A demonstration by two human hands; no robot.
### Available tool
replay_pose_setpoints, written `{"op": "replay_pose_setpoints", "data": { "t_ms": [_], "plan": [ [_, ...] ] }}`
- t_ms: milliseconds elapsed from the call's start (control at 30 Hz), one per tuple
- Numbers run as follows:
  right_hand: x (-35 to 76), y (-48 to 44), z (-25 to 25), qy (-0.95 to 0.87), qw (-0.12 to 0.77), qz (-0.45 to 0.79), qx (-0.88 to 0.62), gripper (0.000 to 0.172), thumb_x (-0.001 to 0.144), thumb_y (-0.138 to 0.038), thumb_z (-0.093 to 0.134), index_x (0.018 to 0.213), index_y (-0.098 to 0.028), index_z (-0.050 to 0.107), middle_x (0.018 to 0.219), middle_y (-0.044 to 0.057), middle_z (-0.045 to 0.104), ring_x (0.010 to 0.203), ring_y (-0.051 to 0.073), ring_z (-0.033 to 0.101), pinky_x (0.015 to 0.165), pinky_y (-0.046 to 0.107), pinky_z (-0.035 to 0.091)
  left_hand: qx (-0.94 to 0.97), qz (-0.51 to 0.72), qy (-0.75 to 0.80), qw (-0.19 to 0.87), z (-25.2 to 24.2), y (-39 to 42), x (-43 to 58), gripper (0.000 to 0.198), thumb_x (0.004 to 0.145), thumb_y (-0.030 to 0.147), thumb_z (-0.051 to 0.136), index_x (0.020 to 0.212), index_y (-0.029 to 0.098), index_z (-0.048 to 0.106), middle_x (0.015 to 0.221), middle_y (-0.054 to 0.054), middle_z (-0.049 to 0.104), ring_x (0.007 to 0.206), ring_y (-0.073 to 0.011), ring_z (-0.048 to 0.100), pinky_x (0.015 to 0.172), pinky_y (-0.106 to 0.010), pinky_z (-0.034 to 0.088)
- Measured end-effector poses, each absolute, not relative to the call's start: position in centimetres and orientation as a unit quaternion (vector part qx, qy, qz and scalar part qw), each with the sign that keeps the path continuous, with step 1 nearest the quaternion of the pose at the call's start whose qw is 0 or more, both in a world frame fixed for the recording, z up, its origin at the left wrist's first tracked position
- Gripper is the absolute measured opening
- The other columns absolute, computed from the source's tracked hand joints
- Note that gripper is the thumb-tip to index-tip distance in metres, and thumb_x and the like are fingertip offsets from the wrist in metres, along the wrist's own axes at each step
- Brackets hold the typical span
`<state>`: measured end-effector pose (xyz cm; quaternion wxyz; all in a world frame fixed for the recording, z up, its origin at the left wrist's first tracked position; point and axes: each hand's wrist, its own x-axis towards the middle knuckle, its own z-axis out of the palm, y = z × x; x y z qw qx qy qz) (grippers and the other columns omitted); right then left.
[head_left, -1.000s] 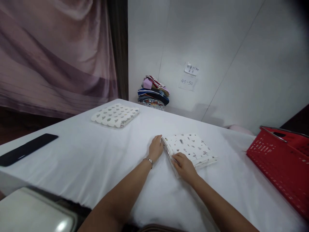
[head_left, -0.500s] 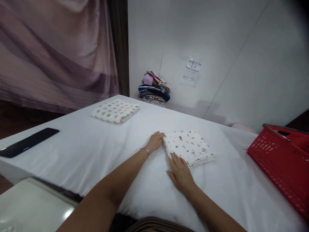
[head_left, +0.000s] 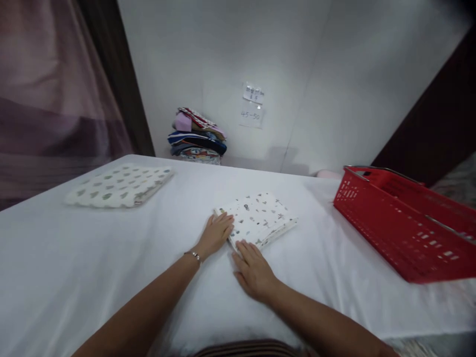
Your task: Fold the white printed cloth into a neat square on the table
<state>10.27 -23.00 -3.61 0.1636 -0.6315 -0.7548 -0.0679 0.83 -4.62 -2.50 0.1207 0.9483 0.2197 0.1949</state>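
A folded white cloth printed with small dark and green figures lies flat on the white-covered table. My left hand rests on its left edge, fingers stretched out over the fabric. Against the near corner, my right hand lies flat with its fingertips on the edge and the thumb apart. Neither hand grips the cloth. A second folded cloth, white with green and grey motifs, lies farther left, away from both hands.
A red plastic basket with metal handles stands on the table's right side. Behind the far edge is a stack of folded clothes by the wall. Two paper notes hang there. A curtain hangs at left.
The view has turned right, so more of the basket shows and the black object at left has gone from view. My left hand has moved further onto the cloth's edge.
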Motion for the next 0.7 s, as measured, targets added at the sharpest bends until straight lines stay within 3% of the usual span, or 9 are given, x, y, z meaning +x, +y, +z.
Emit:
{"op": "replay_pose_setpoints", "data": {
  "t_ms": [133, 233, 467, 600, 700],
  "plan": [
    [10.3, -23.0, -3.1, -0.749, 0.173, -0.047, -0.638, 0.049, 0.086, -0.031, 0.046, 0.131, -0.014, 0.040, 0.141, 0.017, 0.031, 0.132, 0.027, 0.022, 0.106, 0.046, 0.021, 0.958, 0.219, 0.170, 0.069, -1.7, -6.2, 2.1, 0.041, 0.091, 0.040, 0.033, 0.123, 0.020, 0.050, 0.135, -0.005, 0.044, 0.130, -0.0220, 0.029, 0.108, -0.048, 0.013],
    [10.4, -23.3, -2.5, -0.751, 0.179, -0.034, -0.634, 0.048, 0.085, -0.035, 0.047, 0.129, -0.015, 0.042, 0.140, 0.016, 0.034, 0.131, 0.027, 0.024, 0.106, 0.045, 0.020, 0.966, 0.209, 0.136, 0.068, -2.3, -6.8, 2.7, 0.041, 0.091, 0.038, 0.030, 0.123, 0.020, 0.050, 0.136, -0.006, 0.043, 0.130, -0.0202, 0.031, 0.108, -0.045, 0.018],
    [13.9, -24.9, 0.4, -0.787, 0.222, -0.016, -0.576, 0.030, 0.087, -0.025, 0.040, 0.113, -0.021, 0.055, 0.119, 0.004, 0.058, 0.126, 0.014, 0.035, 0.108, 0.036, 0.019, 0.969, 0.203, 0.130, 0.060, -4.2, -6.0, 2.9, 0.042, 0.092, 0.038, 0.029, 0.126, 0.022, 0.046, 0.137, -0.004, 0.042, 0.130, -0.0212, 0.030, 0.107, -0.045, 0.021],
    [18.3, -22.7, 1.8, -0.668, 0.265, -0.077, -0.691, 0.035, 0.087, -0.028, 0.043, 0.118, -0.017, 0.053, 0.128, 0.010, 0.051, 0.128, 0.019, 0.033, 0.105, 0.039, 0.024, 0.967, 0.212, 0.127, 0.053, -4.3, -6.2, 2.9, 0.042, 0.092, 0.037, 0.029, 0.127, 0.022, 0.046, 0.137, -0.005, 0.042, 0.130, -0.0221, 0.030, 0.106, -0.046, 0.020],
    [20.5, -20.9, 0.7, -0.626, 0.217, -0.055, -0.747, 0.044, 0.086, -0.038, 0.047, 0.125, -0.016, 0.048, 0.137, 0.013, 0.040, 0.130, 0.025, 0.028, 0.104, 0.046, 0.025, 0.968, 0.211, 0.126, 0.055, -4.2, -6.2, 2.9, 0.042, 0.092, 0.036, 0.029, 0.128, 0.021, 0.046, 0.136, -0.006, 0.043, 0.130, -0.0219, 0.030, 0.106, -0.046, 0.020]
  ]
}}
